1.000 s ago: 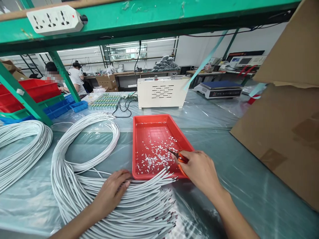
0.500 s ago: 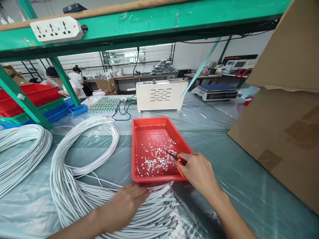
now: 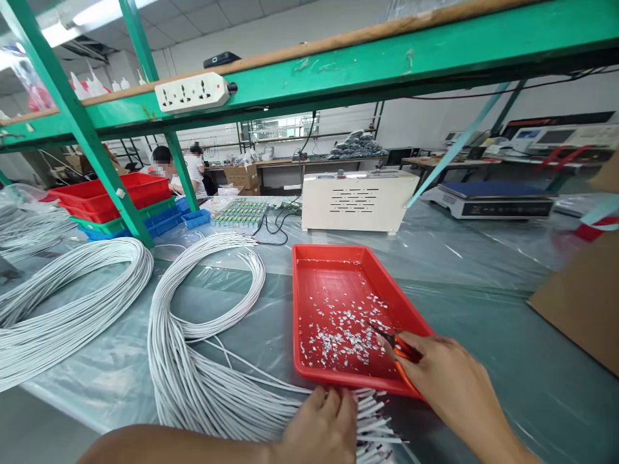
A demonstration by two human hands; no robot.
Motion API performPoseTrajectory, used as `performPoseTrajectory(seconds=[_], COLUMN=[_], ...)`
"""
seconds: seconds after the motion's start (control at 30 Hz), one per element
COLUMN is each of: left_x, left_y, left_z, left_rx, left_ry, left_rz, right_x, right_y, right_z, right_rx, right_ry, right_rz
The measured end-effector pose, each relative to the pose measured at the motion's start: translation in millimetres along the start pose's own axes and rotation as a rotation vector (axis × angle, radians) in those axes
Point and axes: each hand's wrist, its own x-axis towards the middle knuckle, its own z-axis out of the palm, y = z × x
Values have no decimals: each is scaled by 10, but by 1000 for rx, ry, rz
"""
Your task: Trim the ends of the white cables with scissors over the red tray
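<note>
My left hand [image 3: 323, 426] lies palm down on the ends of a bundle of white cables [image 3: 203, 380], fingers together and slightly bent, near the front edge of a red tray [image 3: 309, 367]. Curled around orange-handled cutters [image 3: 397, 348], my right hand [image 3: 452, 380] rests at the tray's front right corner, the dark cutter tips over the tray floor. White insulation scraps [image 3: 338, 332] are scattered inside the tray. The cable ends stick out to the right below the tray.
A second white cable coil [image 3: 62, 303] lies at left. Behind the tray stand a cream metal box [image 3: 355, 201] and a scale [image 3: 493, 198]. Stacked red, green and blue bins [image 3: 116, 200] sit far left, a cardboard box [image 3: 585, 303] at right. Two people sit at the back.
The view has swung up and left. My left hand slid right along the cables toward their ends. My right hand stayed at the tray corner with the cutters.
</note>
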Motion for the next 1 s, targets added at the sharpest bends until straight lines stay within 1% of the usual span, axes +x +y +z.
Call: performPoseTrajectory(seconds=[0.03, 0.17, 0.2, 0.27, 0.33, 0.4, 0.43, 0.47, 0.5, 0.53, 0.57, 0.63, 0.67, 0.77, 0.83, 0.9, 1.0], left_x=[24, 57, 46, -5, -89, -196, -252, -303, -347, -382, -405, -413, -398, -281, -149, 12, 243], left_y=[-1, -84, -111, -165, -224, -311, -374, -454, -551, -668, -800, -1099, -1254, -1680, -1892, -2030, -2110], left_z=[18, 58, 53, 20, -40, -111, -142, -167, -179, -176, -156, -65, 0, 218, 341, 433, 521], left_rx=[-21, -176, -213, -278, -367, -513, -597, -669, -730, -751, -727, -545, -498, -421, -404, -403, -388], left_ry=[3, -56, -45, 39, 175, 302, 343, 360, 351, 295, 238, 25, -16, -101, -167, -223, -257], left_rz=[4, 12, 8, 15, 66, 114, 83, 17, -88, -185, -322, -647, -728, -880, -962, -1033, -1144], right_x=[0, -6, -8, -12, -10, -2, 4, 10, 15, 18, 20, 20, 18, 10, 5, 0, -5], right_y=[3, -1, -4, -6, -1, 11, 17, 21, 23, 21, 17, 2, -7, -24, -28, -29, -33], right_z=[7, 17, 15, 7, 2, 4, 7, 11, 15, 19, 21, 24, 23, 22, 22, 21, 15], right_rx=[-3, -11, -11, -5, 5, 22, 33, 44, 52, 58, 60, 53, 50, 46, 51, 53, 62], right_ry=[0, 11, 9, -8, -29, -53, -63, -67, -64, -55, -40, -2, 14, 40, 40, 41, 43], right_rz=[-1, -23, -22, -11, 5, 6, 3, 1, 0, -2, -4, -14, -25, -49, -59, -65, -66])
